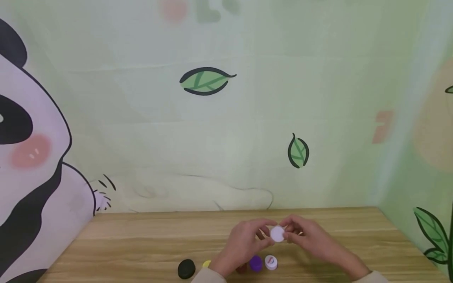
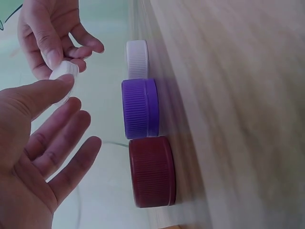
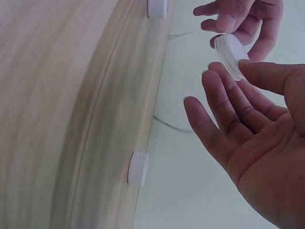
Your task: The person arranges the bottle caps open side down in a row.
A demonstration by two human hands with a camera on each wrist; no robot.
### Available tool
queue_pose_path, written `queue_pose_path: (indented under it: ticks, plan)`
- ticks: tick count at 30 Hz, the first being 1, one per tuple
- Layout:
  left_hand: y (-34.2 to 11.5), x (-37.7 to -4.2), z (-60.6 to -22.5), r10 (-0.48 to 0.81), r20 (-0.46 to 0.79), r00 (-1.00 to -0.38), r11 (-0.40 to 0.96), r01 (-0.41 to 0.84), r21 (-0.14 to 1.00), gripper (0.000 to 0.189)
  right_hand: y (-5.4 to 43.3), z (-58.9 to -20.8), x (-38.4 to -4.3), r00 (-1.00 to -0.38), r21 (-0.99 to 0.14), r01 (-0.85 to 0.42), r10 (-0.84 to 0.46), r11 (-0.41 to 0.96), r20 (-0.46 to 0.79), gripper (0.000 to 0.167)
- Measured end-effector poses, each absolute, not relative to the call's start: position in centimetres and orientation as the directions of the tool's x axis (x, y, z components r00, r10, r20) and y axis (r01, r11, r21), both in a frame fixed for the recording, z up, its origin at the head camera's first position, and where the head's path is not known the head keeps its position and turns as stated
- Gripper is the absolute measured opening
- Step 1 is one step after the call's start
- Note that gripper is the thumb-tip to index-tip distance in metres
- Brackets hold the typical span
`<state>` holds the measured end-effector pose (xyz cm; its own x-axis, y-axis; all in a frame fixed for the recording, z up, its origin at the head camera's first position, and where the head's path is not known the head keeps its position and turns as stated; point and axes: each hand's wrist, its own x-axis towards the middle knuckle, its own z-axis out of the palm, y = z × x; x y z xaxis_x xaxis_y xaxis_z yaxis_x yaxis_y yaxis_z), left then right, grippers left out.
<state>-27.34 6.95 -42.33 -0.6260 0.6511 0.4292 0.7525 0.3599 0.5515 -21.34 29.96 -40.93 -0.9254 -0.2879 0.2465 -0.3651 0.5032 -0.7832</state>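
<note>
Both hands hold one white bottle cap (image 1: 277, 234) just above the wooden table, its flat round face showing in the head view. My left hand (image 1: 244, 240) pinches it from the left between thumb and index finger. From the right, my right hand (image 1: 311, 239) pinches the opposite edge with thumb and fingertips. In the right wrist view the cap (image 3: 230, 55) shows a ribbed side. Below the hands stand a purple cap (image 2: 139, 109), a dark red cap (image 2: 152, 172) and a white cap (image 1: 271, 262) with a printed mark on top.
A black cap (image 1: 186, 269) and a partly hidden yellow cap (image 1: 207, 264) lie left of the left forearm. Another white cap (image 3: 138, 169) sits on the table in the right wrist view. Behind the wooden table (image 1: 141, 239) hangs a printed cloth (image 1: 230, 137).
</note>
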Motion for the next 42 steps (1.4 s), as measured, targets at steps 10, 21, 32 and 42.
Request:
queue_pose_path:
  ticks: [10,21,32,42]
  plan:
    - [7.3,-27.3,-42.2,0.646,0.407,-0.646,0.387,0.736,0.555,0.035,30.2,-40.9,-21.3,-0.915,-0.778,-0.385,-0.313,0.496,0.253,0.024]
    - [7.4,-27.1,-42.5,0.643,0.387,-0.661,0.375,0.713,0.593,0.031,30.2,-40.9,-21.3,-0.899,-0.747,-0.424,-0.34,0.513,0.277,0.03]
    - [7.6,-27.0,-42.8,0.689,0.342,-0.639,0.382,0.721,0.578,0.023,30.6,-40.8,-21.3,-0.896,-0.729,-0.41,-0.389,0.548,0.212,0.026]
    - [7.9,-26.6,-43.0,0.711,0.256,-0.654,0.417,0.687,0.595,0.024,31.1,-41.2,-21.1,-0.88,-0.769,-0.379,-0.458,0.514,0.127,0.028]
